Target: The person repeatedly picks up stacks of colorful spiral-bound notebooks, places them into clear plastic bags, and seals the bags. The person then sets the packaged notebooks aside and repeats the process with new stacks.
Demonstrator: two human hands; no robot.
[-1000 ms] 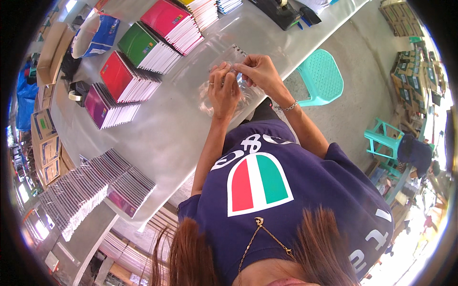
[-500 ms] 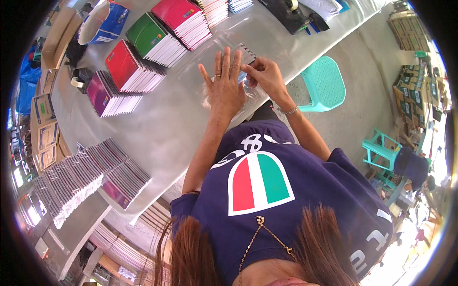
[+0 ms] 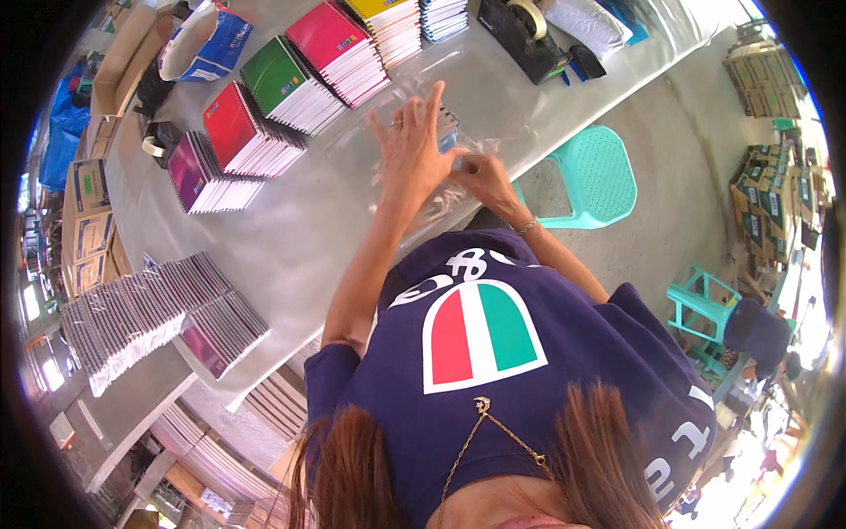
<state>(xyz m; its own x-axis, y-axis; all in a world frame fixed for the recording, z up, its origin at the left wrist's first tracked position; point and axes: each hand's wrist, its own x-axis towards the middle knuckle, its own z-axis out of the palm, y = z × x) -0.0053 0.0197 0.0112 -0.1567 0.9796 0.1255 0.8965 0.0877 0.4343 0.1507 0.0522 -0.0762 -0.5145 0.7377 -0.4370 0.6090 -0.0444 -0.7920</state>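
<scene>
At the table edge in front of me, a blue spiral-bound notebook (image 3: 448,132) lies mostly hidden under my left hand. Loose transparent plastic wrap (image 3: 500,148) spreads crinkled around it. My left hand (image 3: 411,152) is over the notebook with its fingers apart, and its thumb points toward the other hand. Close beside that thumb, my right hand (image 3: 485,183) has its fingers curled together at the near side of the plastic. It seems to pinch the wrap, though the fingertips are partly hidden.
Beyond my hands stand stacks of spiral notebooks: purple (image 3: 196,172), red (image 3: 236,123), green (image 3: 280,79), pink (image 3: 330,40) and yellow (image 3: 383,18). A black tape dispenser (image 3: 529,40) sits at the far right. Wrapped notebooks (image 3: 132,322) pile up at left. A turquoise stool (image 3: 599,176) stands right.
My left hand has turned, its fingers lifted and spread wider. My right hand has moved slightly down, curling more, and more of the plastic shows spread to the right.
</scene>
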